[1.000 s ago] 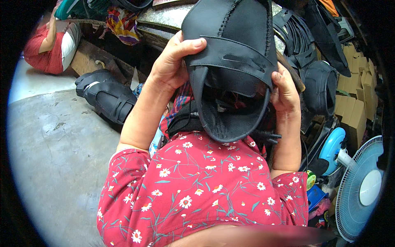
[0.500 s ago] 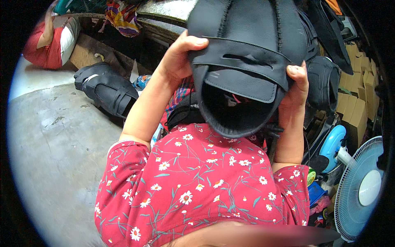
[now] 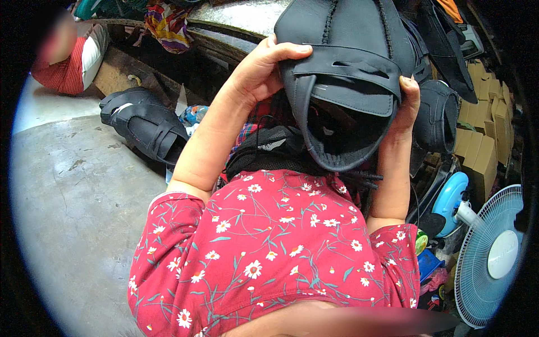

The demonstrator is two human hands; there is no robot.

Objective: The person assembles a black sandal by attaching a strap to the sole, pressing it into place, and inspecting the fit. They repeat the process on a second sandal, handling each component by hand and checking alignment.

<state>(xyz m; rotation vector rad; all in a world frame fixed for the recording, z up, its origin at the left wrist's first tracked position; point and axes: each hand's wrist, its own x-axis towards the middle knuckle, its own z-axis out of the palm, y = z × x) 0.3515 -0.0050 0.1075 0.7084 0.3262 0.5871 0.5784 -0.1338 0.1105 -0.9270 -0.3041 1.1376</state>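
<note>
A black leather loafer upper (image 3: 359, 28) is held up close in front of me, with its opening toward my body. It has a slotted strap across the front, a tongue below that and stitched ridges along its toe part. My left hand (image 3: 264, 67) grips its left side, the thumb lying over the strap's end. On the opposite side my right hand (image 3: 405, 106) holds the edge, thumb up against the strap's other end. Most fingers of both hands are hidden behind the upper. Under it, dark cloth and black cords rest around my lap.
Similar black loafer uppers (image 3: 151, 126) lie on the grey floor (image 3: 84, 196) at left, and another upper (image 3: 437, 115) is at right. Cardboard pieces (image 3: 477, 151) and a blue fan (image 3: 488, 258) stand to the right. Another person in red (image 3: 70, 64) is at far left.
The loafer upper has shifted right and slightly up in both hands, tilting a little. My left hand has moved right with it and its thumb lies farther along the strap.
</note>
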